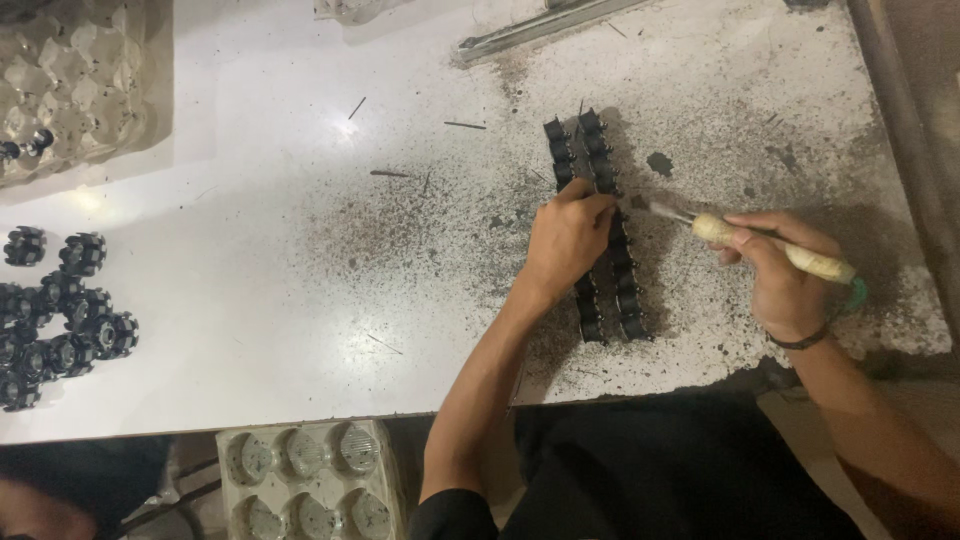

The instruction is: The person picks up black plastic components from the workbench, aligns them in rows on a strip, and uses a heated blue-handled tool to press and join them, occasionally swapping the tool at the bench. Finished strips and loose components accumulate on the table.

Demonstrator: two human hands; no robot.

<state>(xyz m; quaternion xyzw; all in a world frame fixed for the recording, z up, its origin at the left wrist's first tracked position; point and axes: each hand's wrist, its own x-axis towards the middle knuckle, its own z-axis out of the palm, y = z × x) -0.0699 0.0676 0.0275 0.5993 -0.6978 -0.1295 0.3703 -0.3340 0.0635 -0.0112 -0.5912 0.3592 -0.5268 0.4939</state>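
Left hand: the left hand [566, 240] is pressing down on two parallel rows of small black toothed parts [598, 225], its fingers [590, 205] curled closed over the middle of the rows.
Right hand: the right hand [785, 275] is gripping a pale wooden-handled brush [770, 248], fingers closed around the handle.
Brush tip: its bristles are pointing toward the rows, just beside the left fingers.
Rows: lying on the grimy white desk [300, 250], extending beyond the left fingers both ways.
Far left of the fingers: a cluster of black round gear-like parts [60, 315] is sitting well apart.

Dim, soft focus, glare top-left.
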